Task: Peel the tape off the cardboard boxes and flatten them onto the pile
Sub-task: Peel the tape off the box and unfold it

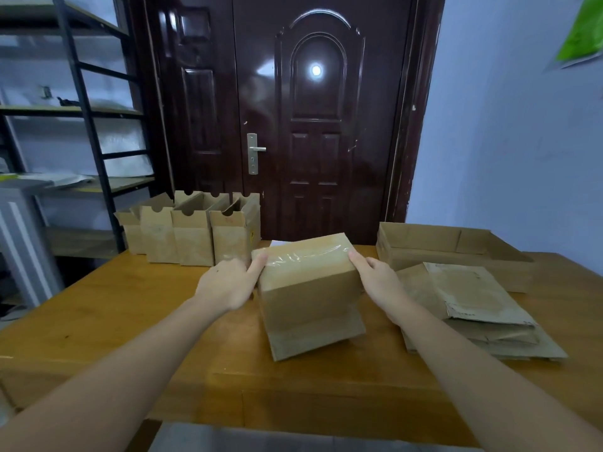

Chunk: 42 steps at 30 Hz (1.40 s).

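Note:
A brown cardboard box (306, 298) stands on the wooden table (130, 321) in the middle, its open flaps spread against the tabletop. A strip of clear tape (306, 256) runs across its closed top face. My left hand (228, 282) grips the box's left side, fingers at the tape's left end. My right hand (378, 275) holds the right side, fingers at the tape's right end. A pile of flattened boxes (473, 308) lies to the right of the box.
Several upright open boxes (192, 230) stand in a row at the table's back left. A large shallow open carton (450, 249) sits at the back right. Behind are a dark door (293, 109) and a metal shelf rack (81, 125) at left.

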Available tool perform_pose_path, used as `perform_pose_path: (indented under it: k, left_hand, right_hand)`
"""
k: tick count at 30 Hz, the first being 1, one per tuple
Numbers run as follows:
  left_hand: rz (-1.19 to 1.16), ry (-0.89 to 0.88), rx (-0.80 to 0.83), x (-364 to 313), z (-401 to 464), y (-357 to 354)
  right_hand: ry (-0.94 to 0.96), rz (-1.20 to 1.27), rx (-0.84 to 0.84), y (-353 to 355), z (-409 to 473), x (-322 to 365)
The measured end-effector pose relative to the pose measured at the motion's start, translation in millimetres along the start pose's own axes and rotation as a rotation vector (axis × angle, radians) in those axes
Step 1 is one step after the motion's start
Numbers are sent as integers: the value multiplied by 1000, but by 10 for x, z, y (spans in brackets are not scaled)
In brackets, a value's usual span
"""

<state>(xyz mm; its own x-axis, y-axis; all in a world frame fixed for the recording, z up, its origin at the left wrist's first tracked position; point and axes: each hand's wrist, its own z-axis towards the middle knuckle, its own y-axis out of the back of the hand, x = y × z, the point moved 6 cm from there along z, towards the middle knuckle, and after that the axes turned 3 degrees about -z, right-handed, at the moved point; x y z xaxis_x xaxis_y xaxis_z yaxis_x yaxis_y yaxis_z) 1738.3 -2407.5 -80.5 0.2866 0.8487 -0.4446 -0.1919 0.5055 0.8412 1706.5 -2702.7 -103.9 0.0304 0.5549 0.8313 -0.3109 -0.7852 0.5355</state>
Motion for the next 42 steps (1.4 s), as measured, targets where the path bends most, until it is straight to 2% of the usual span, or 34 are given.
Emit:
perform_pose_path:
  k: [6, 8, 10, 12, 15, 17, 20, 24, 27, 29, 31, 34, 39, 42]
  left_hand:
    - [-102, -72, 427, 73, -119, -387]
    - [-33, -87, 379, 117, -136, -369]
    - [110, -90, 208, 137, -114, -238]
    - [109, -151, 88, 103, -128, -144]
    - [46, -428, 179, -108, -230, -157]
    - [47, -522, 266, -240, -343, -209]
    - [27, -478, 215, -291, -430, -257]
    - [74, -443, 30, -349, -403, -322]
    - [48, -467, -57, -505, -382, -414]
    - [11, -464, -56, -606, -367, -504]
    - [-15, -442, -54, -690, -360, -566]
    - [-13, -464, -52, -770, -397, -579]
    - [60, -570, 43, -640, -479, -661]
    - [50, -564, -8, -621, -482, -700]
  right_hand:
    - [-184, 90, 17, -126, 69, -287]
    - [-178, 84, -6, -163, 84, -317]
    - [-144, 40, -49, -176, 118, -292]
    - [-125, -13, -69, -196, 170, -243]
    - [-102, -85, -84, -234, 238, -139]
    - [-84, -98, -101, -269, 271, -76]
    - [68, -122, -66, -320, 266, 69]
    - [438, -350, 48, -261, -80, 348]
    - [588, -503, 180, -200, -441, 417]
    - [620, -631, 275, -233, -585, 390]
    - [639, -681, 259, -252, -635, 330]
    - [654, -616, 183, -231, -633, 210]
    - [682, -494, 119, -258, -617, 85]
    - [686, -469, 120, -263, -623, 65]
